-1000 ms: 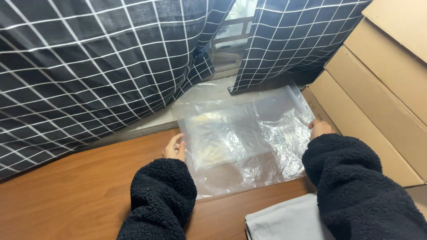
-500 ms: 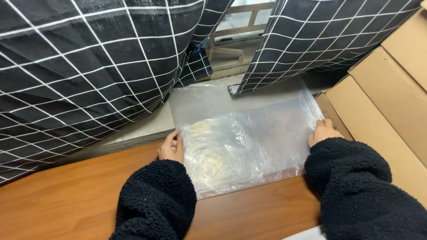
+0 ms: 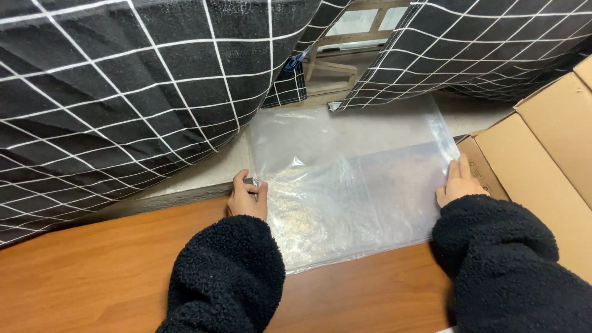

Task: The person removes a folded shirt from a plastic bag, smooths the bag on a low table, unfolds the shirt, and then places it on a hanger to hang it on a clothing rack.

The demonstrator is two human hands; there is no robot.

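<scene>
Wooden desk (image 3: pixel 92 271) under checked curtains (image 3: pixel 123 92), with a clear plastic bag (image 3: pixel 351 185) lying flat across its back edge; left hand (image 3: pixel 248 197) pinches one side, right hand (image 3: pixel 459 185) presses flat on the other, beside cardboard boxes (image 3: pixel 542 154).

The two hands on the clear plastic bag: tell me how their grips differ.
The left hand curls at the clear plastic bag's left edge, fingers bent, seemingly pinching it; the right hand lies flatter on the right edge, fingers extended upward. The left hand sits over the wooden tabletop; the right hand sits beside the cardboard box. Both wear black fleece sleeves.
</scene>
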